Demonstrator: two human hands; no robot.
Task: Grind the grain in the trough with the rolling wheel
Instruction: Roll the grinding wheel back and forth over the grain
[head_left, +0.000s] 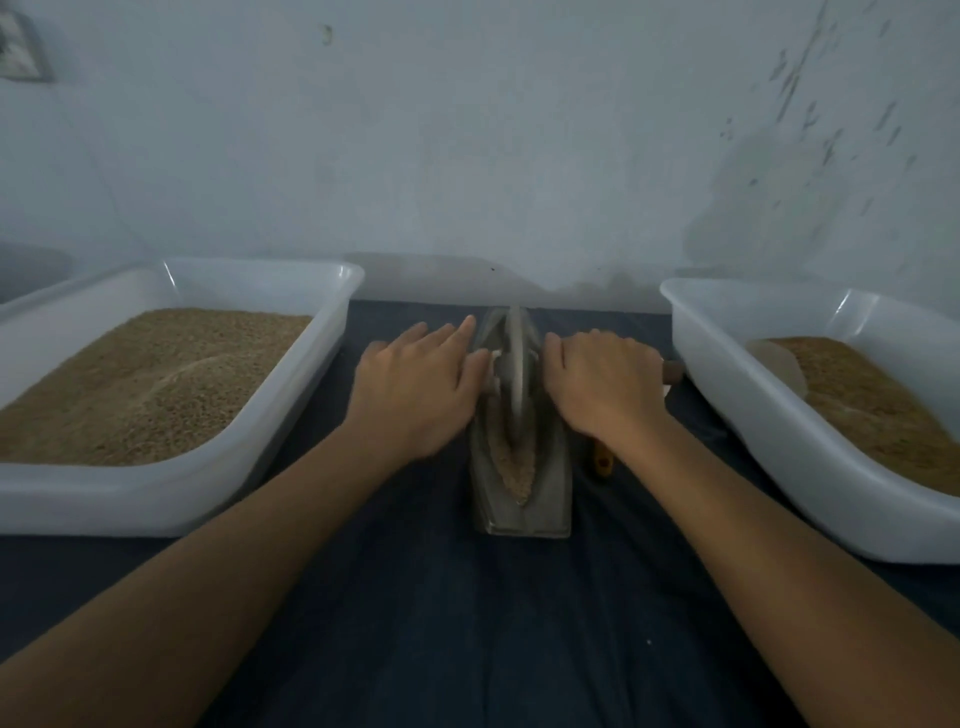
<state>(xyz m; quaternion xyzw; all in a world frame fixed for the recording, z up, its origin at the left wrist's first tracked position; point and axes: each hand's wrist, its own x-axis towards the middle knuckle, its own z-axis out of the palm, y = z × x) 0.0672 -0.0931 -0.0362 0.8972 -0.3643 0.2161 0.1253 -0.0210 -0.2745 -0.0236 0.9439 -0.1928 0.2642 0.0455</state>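
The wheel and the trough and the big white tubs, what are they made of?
The wheel looks like dull grey metal or maybe stone; its rim shows a faint sheen. The trough looks like grey metal, matte and smooth. The white tubs look like plastic: glossy, slightly see-through, with rounded moulded rims.
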